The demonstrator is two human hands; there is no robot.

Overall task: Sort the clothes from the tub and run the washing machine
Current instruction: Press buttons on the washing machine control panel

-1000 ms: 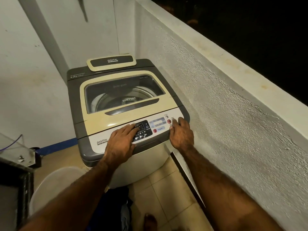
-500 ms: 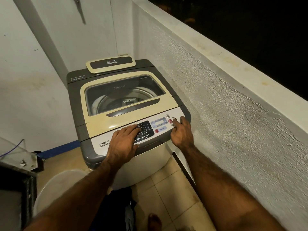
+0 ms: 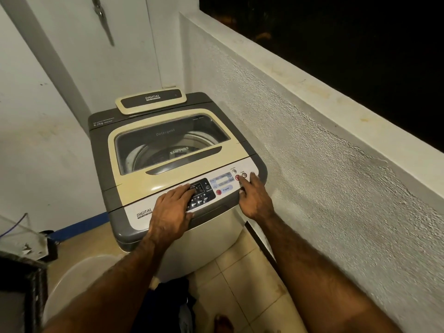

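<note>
A grey and cream top-loading washing machine stands against the rough wall with its cream lid closed. My left hand lies flat on the front control panel, fingers straight over the dark button block. My right hand is at the panel's right end, its index finger touching near the red round button. A pale tub sits on the floor at lower left. Dark clothes lie on the tiles under my arms.
A rough white parapet wall runs along the right, close to the machine. A clear plastic box and a dark shelf are at the left edge. My bare foot stands on the beige tiles.
Both hands stay on the panel. My right index finger has shifted slightly among the round buttons at the right end.
</note>
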